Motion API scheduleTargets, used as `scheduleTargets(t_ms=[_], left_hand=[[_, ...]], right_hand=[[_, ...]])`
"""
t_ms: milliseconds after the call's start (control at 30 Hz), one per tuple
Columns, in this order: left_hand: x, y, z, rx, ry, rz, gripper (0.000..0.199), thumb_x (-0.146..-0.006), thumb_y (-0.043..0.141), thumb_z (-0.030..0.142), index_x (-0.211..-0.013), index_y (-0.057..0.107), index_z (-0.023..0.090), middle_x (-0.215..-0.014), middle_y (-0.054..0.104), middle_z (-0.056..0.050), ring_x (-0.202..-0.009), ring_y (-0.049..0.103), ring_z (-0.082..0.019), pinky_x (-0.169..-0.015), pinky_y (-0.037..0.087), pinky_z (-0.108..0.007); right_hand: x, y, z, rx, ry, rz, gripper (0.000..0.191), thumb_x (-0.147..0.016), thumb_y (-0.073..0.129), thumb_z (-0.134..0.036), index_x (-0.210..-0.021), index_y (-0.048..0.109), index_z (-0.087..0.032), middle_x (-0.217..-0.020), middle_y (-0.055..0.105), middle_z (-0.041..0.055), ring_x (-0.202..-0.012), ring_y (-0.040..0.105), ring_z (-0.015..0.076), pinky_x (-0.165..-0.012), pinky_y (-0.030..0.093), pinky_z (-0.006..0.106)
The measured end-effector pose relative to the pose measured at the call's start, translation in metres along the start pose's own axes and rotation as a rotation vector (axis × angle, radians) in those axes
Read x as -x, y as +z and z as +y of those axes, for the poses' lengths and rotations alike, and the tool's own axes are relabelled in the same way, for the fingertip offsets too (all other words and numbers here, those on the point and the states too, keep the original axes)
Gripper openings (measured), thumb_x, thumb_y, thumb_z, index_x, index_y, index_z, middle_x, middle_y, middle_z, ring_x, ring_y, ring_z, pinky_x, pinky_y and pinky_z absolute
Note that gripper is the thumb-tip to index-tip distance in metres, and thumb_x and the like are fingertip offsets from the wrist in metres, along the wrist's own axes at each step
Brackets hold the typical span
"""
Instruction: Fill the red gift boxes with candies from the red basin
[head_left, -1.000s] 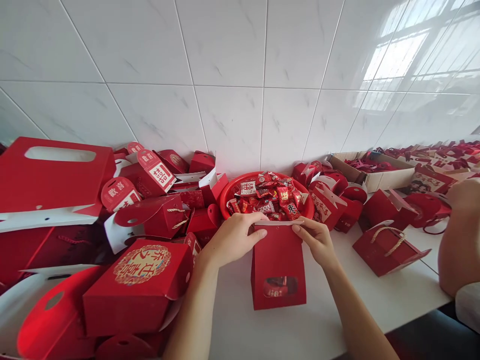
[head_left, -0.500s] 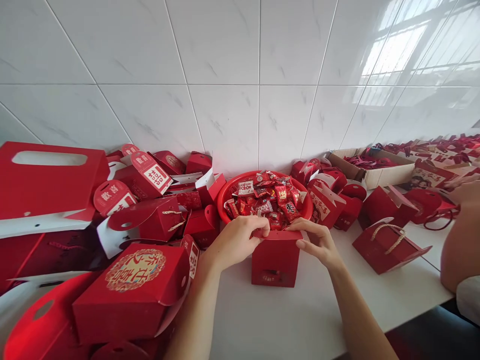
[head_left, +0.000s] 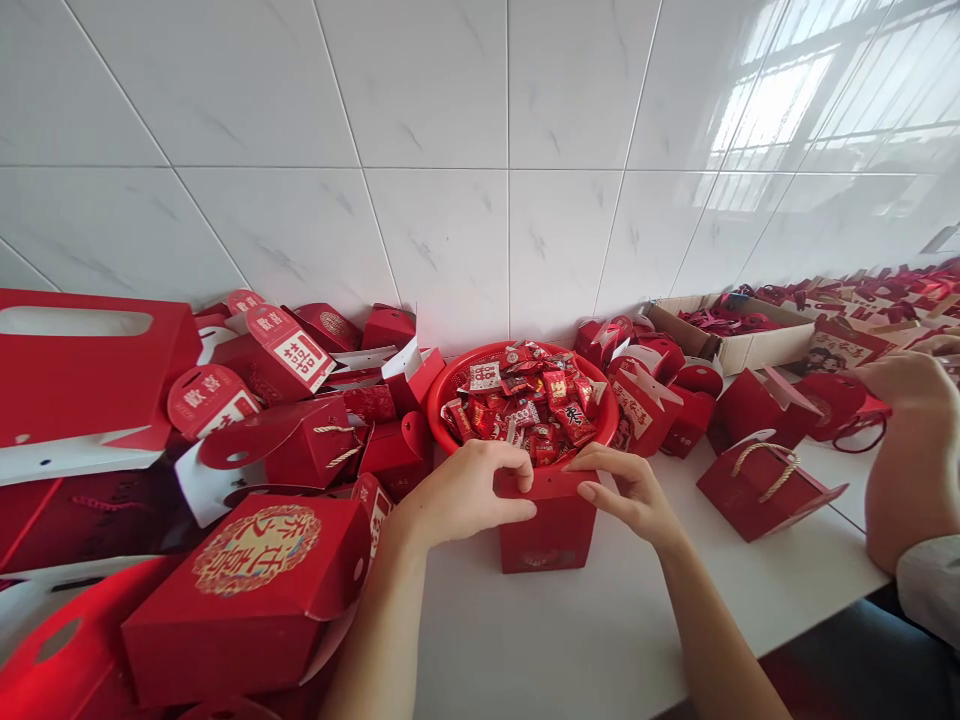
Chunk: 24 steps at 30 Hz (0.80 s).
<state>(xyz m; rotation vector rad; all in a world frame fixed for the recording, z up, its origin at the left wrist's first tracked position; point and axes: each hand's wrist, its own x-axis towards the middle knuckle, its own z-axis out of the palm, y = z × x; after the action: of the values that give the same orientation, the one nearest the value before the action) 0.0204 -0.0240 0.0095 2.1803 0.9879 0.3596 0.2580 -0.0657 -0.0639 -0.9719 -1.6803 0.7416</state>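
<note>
A small red gift box [head_left: 546, 545] stands upright on the white table in front of me, its top edge between my two hands. At its upper left corner, my left hand [head_left: 480, 490] is closed on the rim, with the fingers bent over the top and the thumb lower down along the front. Across from it, my right hand [head_left: 626, 490] pinches the right part of the rim, fingers over the top and thumb on the front face. Just behind the box is a red plastic basket [head_left: 442, 395] heaped with wrapped candies [head_left: 536, 395]. The inside of the box is hidden.
Red gift boxes [head_left: 247, 590] are piled on the left. More stand to the right, including a rope-handled box [head_left: 769, 490]. A cardboard box [head_left: 757, 345] of dark red ribbons sits behind. Another person's arm [head_left: 904, 470] reaches in at right. A tiled wall [head_left: 435, 230] closes the back.
My left thumb has moved down and away from the index finger along the box front. The view has shifted slightly, and the other person's hand shows further into the picture.
</note>
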Motion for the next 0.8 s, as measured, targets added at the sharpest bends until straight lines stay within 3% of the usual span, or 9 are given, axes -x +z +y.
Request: scheduleTargets(t_ms=[200,433,633,800], left_hand=[[0.001,-0.002,0.001,0.069,0.005,-0.033,0.015,-0.084,0.065,0.036,-0.080,0.065,0.022,-0.086,0.069,0.002,-0.085,0.063,-0.019,-0.080,0.046,-0.030],[0.000,-0.001,-0.002,0.078,-0.045,-0.021,0.014,-0.083,0.068,0.034,-0.092,0.065,0.023,-0.098,0.071,0.001,-0.096,0.064,-0.021,-0.086,0.046,-0.032],[0.000,0.003,-0.005,0.091,-0.082,-0.017,0.032,-0.083,0.069,0.036,-0.113,0.072,0.026,-0.120,0.074,-0.002,-0.109,0.067,-0.026,-0.091,0.049,-0.034],[0.001,0.004,-0.003,0.053,-0.033,0.013,0.025,-0.083,0.068,0.034,-0.105,0.077,0.024,-0.118,0.077,-0.003,-0.110,0.068,-0.027,-0.088,0.050,-0.032]], right_hand=[[0.008,0.002,0.000,0.006,0.013,0.029,0.025,-0.091,0.068,-0.044,-0.097,0.079,-0.022,-0.090,0.075,0.0074,-0.082,0.067,0.0219,-0.075,0.053,0.032],[0.011,0.007,0.001,-0.010,0.008,0.061,0.022,-0.092,0.068,-0.041,-0.097,0.079,-0.023,-0.092,0.076,0.0063,-0.085,0.068,0.0216,-0.078,0.054,0.031],[0.012,0.009,-0.004,0.025,0.022,0.069,0.025,-0.094,0.064,-0.042,-0.097,0.077,-0.021,-0.092,0.076,0.0064,-0.084,0.068,0.0212,-0.076,0.054,0.030],[0.019,0.016,-0.004,0.008,0.092,0.106,0.029,-0.096,0.060,-0.046,-0.102,0.073,-0.022,-0.091,0.074,0.0062,-0.084,0.068,0.0216,-0.072,0.053,0.028]])
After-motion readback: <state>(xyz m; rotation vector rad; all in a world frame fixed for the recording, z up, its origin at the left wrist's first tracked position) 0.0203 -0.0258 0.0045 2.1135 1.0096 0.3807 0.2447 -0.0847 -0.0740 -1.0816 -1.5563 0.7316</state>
